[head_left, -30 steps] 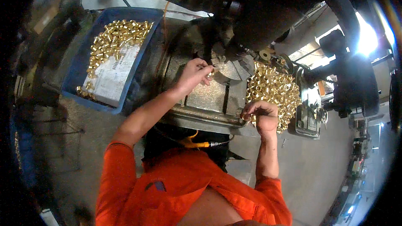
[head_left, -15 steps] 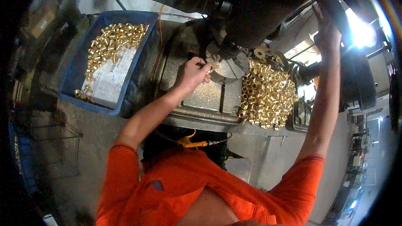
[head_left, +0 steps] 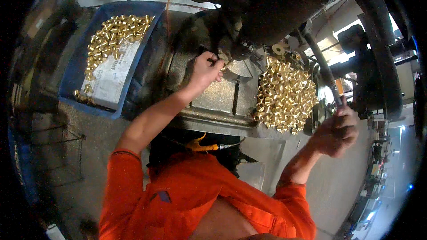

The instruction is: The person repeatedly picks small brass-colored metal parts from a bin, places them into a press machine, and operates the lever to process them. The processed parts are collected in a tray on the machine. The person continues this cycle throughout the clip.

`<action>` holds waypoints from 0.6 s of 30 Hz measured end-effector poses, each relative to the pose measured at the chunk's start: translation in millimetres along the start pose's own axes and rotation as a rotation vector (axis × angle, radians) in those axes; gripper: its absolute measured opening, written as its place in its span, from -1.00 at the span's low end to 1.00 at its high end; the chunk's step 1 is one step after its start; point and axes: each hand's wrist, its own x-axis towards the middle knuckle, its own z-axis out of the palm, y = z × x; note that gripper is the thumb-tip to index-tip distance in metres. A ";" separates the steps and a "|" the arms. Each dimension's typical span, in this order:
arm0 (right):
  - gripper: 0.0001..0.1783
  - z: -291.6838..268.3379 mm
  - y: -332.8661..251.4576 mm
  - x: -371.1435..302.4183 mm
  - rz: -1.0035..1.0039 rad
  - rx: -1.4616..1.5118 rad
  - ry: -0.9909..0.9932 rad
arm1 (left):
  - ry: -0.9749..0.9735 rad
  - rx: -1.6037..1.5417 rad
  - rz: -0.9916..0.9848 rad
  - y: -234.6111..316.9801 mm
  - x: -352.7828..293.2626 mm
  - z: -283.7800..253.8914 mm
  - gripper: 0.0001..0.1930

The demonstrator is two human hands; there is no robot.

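At the machine's chuck, my left hand is closed, its thumb and fingers pinching a small brass fitting beside the jaws. The fingers partly hide this piece. Off to the right, my right hand is wrapped round the end of a machine lever with an orange-yellow band. A heap of brass fittings lies right of the chuck on the metal machine table. Above the chuck hangs the dark machine head.
To the left stands a blue bin with brass fittings and a white printed sheet. A yellow air blow gun hangs at the table's front edge. An orange cord runs behind the bin. Bright metal chips cover parts of the table.
My right hand has come down from the far upper right toward me, with the lever swung along. My left hand stays at the chuck. The whole view has shifted slightly.
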 end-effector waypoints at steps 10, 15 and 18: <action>-0.67 -1.4 12.7 -26.3 -0.070 -0.036 0.048 | -0.007 -0.124 -0.043 -5.3 2.0 -4.8 -0.62; -0.79 -9.3 2.4 84.4 -0.081 -0.299 0.084 | -0.076 0.146 0.069 4.3 0.0 -7.2 -0.72; -0.77 -31.2 20.5 164.7 -0.720 -1.423 -0.236 | 0.052 0.799 0.628 20.6 -13.5 -6.5 -0.76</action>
